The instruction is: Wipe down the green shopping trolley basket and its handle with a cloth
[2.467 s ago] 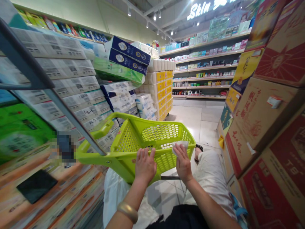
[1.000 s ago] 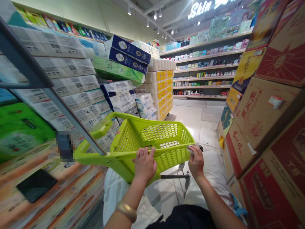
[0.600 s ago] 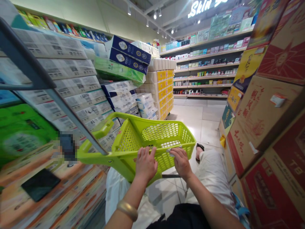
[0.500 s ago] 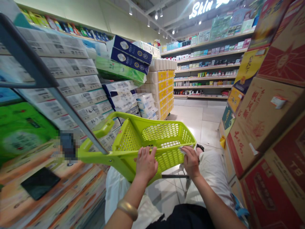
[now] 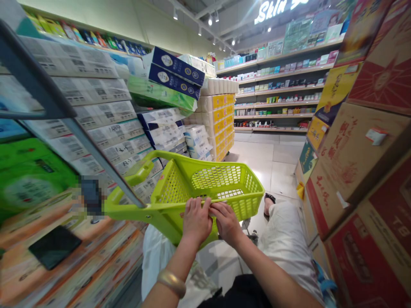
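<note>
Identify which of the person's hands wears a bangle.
The left hand, on the rim of the green basket: a gold bangle circles its wrist, while the wrist of the right hand is bare.

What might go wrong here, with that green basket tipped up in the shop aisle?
1. The green basket sits tilted, steadied only by the left hand and right hand at its near rim; it might tip over if they slip.
2. The person's foot stretches out across the aisle floor, where a passer-by might trip.
3. The blue packs perch tilted atop a green pack nearby; a bump might bring them down.
</note>
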`<state>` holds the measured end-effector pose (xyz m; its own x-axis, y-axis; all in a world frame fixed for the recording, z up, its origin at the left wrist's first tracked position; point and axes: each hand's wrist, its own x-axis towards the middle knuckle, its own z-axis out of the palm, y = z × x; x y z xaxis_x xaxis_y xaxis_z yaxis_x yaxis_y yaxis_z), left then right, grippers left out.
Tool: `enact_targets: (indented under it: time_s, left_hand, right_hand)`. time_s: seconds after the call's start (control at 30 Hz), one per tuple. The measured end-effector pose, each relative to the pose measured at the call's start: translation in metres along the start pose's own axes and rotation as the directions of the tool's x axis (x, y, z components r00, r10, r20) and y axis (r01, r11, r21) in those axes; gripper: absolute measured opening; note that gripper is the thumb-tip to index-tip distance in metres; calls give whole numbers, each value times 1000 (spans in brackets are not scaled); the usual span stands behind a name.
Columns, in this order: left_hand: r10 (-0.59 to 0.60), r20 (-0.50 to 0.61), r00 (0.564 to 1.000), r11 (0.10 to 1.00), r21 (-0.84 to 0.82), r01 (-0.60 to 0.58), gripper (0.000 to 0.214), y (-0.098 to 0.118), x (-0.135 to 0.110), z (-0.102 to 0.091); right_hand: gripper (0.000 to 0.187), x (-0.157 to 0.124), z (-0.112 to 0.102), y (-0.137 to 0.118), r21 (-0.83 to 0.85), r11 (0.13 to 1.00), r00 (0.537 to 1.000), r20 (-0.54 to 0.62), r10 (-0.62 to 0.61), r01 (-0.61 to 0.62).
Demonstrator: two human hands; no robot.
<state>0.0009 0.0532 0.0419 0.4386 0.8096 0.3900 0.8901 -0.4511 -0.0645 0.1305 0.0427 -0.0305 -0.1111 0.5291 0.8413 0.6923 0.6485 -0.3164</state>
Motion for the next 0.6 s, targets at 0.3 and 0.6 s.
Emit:
enact_targets:
  time_s: [0.3, 0.6]
  left_hand:
    - [-9, 15, 1000, 1000, -6, 9, 51, 3, 1, 0]
    - [-7, 16, 1000, 1000, 3, 7, 50, 1, 0, 0]
  right_hand:
    - [32, -39, -59, 77, -148, 932, 894, -364, 260, -331]
    - [41, -15, -16, 17, -15, 987, 980, -121, 155, -158]
